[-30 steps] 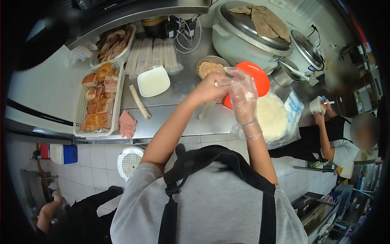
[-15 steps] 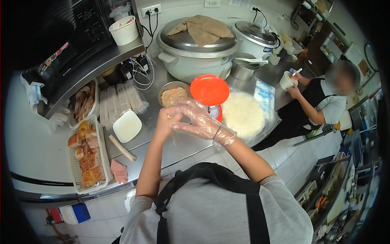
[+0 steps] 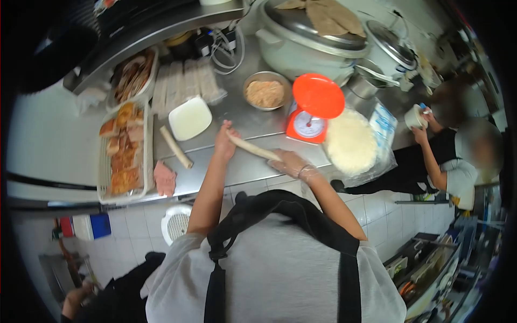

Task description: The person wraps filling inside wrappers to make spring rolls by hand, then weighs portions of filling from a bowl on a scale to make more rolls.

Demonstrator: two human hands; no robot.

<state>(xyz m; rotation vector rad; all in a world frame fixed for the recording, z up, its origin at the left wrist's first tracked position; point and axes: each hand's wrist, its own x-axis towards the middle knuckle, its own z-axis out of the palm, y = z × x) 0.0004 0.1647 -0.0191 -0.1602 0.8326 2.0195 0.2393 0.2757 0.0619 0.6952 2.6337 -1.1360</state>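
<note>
A long pale roll (image 3: 252, 148) is stretched between my two hands above the front of the steel counter. My left hand (image 3: 225, 141), bare, has its fingers closed at the roll's left end. At the other end my right hand (image 3: 293, 164), in a clear plastic glove, is closed round it. Beyond them are a metal bowl (image 3: 246, 96) of light orange filling and a red scale (image 3: 308, 127) with a round pan. A second pale roll (image 3: 175, 147) lies to the left, near a white square dish (image 3: 190, 118) and a pink cloth (image 3: 165, 178).
White baskets hold browned blocks (image 3: 127, 161) and dark strips (image 3: 132, 76). Wrapped rolls (image 3: 186, 83) lie behind the dish. A large pot (image 3: 307, 48) stands at the back. White dough or rice (image 3: 351, 142) sits on plastic at right. A co-worker (image 3: 436, 156) holds a white cup.
My hands have moved apart and lower, and the long roll now shows between them. The scale's dial and the bowl are no longer covered by my hands. The camera view has shifted.
</note>
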